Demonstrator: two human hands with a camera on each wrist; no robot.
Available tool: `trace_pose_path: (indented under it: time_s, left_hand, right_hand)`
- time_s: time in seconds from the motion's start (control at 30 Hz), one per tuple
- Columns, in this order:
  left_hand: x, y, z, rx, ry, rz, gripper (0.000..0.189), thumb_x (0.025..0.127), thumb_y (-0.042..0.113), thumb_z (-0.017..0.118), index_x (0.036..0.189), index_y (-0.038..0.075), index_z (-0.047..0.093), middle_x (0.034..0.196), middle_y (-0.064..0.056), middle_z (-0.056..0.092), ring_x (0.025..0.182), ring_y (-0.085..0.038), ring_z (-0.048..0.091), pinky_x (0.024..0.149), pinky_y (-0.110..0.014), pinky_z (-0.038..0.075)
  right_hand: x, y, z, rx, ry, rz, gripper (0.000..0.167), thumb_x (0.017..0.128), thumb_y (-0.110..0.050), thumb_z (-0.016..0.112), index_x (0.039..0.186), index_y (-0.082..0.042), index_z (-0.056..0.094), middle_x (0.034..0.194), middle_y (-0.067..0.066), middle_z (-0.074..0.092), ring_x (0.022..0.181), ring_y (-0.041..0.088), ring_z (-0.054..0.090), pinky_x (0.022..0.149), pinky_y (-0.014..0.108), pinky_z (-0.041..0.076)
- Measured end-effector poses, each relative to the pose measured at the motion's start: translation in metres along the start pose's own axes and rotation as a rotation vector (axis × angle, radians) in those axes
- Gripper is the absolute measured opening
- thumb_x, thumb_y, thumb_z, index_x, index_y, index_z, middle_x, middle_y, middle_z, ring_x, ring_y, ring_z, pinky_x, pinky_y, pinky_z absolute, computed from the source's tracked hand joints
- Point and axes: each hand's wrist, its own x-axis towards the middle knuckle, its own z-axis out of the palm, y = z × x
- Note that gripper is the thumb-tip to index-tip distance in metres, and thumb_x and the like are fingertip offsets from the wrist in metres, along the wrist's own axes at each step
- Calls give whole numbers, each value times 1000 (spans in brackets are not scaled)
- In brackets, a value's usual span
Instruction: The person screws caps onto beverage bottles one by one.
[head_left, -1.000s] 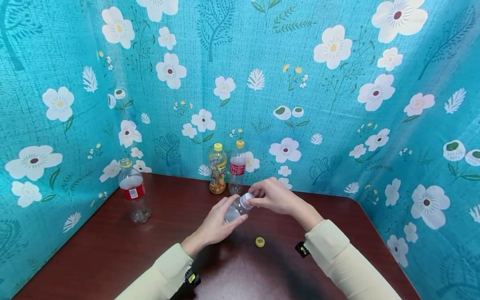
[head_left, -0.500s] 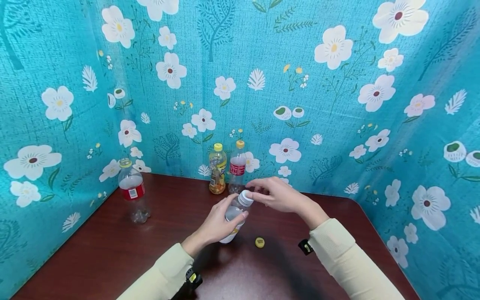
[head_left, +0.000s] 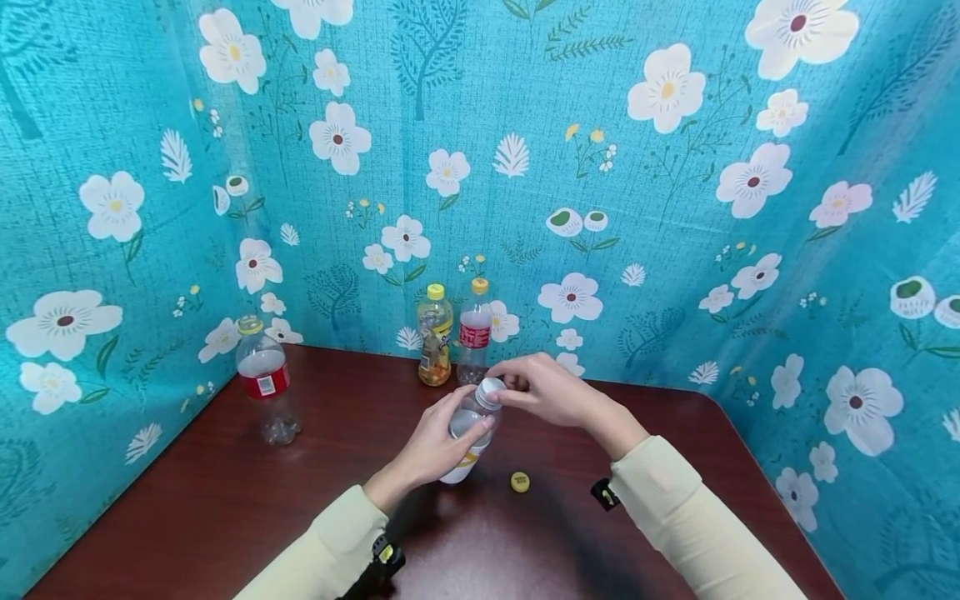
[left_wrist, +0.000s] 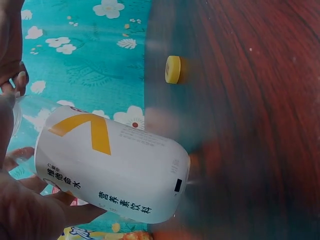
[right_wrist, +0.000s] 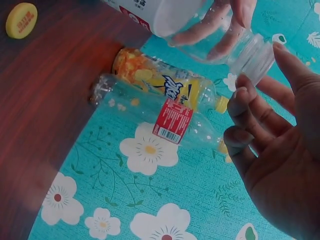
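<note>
A clear plastic drink bottle (head_left: 470,458) with a white label and a yellow mark is held tilted, its neck up and to the right. My left hand (head_left: 429,446) grips it round the upper body, fingers behind and thumb in front. Its white screw cap (head_left: 491,390) sits at the neck. Thumb and fingers of my right hand (head_left: 551,392) pinch that cap, also seen in the right wrist view round the cap (right_wrist: 255,59). In the left wrist view the bottle (left_wrist: 110,165) shows its printed label, with its base above the table.
A loose yellow cap (head_left: 520,482) lies on the dark red table (head_left: 360,400). At the back stand a yellow-labelled bottle (head_left: 435,342) and a red-labelled bottle (head_left: 474,333). Another red-labelled bottle (head_left: 266,379) is at the left. Flowered turquoise cloth (head_left: 510,217) surrounds the table.
The bottle has turned more upright, so its label shows now. My right fingers spread off the cap half a second ago and have closed round it again.
</note>
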Motion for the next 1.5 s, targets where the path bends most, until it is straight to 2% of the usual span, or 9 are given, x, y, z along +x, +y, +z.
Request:
trace_pose_path:
  time_s: [0.2,0.33,0.47,0.6,0.7,0.8,1.13,1.3,1.5]
  left_hand:
    - [0,1,0,17,-5,38,63,98,44,68,151,18,47,139,-5,60,120,-23,61,98,-49,53]
    - [0,1,2,20,-2,36,64,97,46,68,150,15,48,138,-8,60,120,-26,62,97,-51,53]
    - [0,1,1,18,1,23,64,96,45,70,149,16,48,136,-7,61,119,-24,62,98,-50,53]
    - [1,0,-1,6,-3,29,62,96,43,70,149,17,48,136,-6,61,119,-24,62,98,-50,53]
    - [1,-1,-2,5,-6,27,62,97,43,70,149,18,48,136,-6,60,119,-24,62,97,-51,53]
    - [1,-1,-3,9,-9,19,62,97,43,70,149,19,47,137,-5,60,120,-23,62,98,-51,53]
    - [1,0,0,-2,-25,36,60,98,43,68,149,20,48,138,-4,60,117,-22,62,96,-47,55]
    - [1,0,2,3,-22,36,61,98,44,68,151,22,47,139,-3,59,119,-22,61,98,-48,54]
    - [1,-2,0,-4,-16,-6,63,97,45,68,151,20,46,139,-6,59,120,-26,62,97,-52,53]
  right_hand:
    - [3,-5,7,-204,157,101,46,98,-52,64,67,-19,64,52,-9,47,47,9,45,46,27,37]
    - [2,-6,6,-295,224,196,60,101,-59,53,53,-24,56,45,-6,39,44,13,41,43,30,32]
    - [-1,-5,-3,-227,212,198,52,103,-51,55,61,-22,60,50,-5,43,48,14,44,46,31,35]
    - [-4,-3,-12,-76,93,122,24,103,-40,61,102,-19,73,73,-7,60,61,12,55,56,32,46]
    - [-6,-2,-15,8,-31,70,39,103,-37,62,137,-18,61,92,-7,65,71,13,60,65,33,52]
    - [-7,-2,-15,30,-111,26,49,103,-35,63,147,-18,52,94,-6,64,74,14,60,67,32,52]
    - [-3,-1,0,-70,-3,32,21,100,-36,67,107,-17,71,70,-7,57,60,12,53,56,27,45]
    - [-1,-2,13,-260,121,134,47,101,-55,58,67,-21,60,52,-7,46,47,10,45,46,28,37]
    - [-5,3,6,-183,121,120,39,103,-50,56,76,-24,67,54,-8,46,49,11,46,49,29,38]
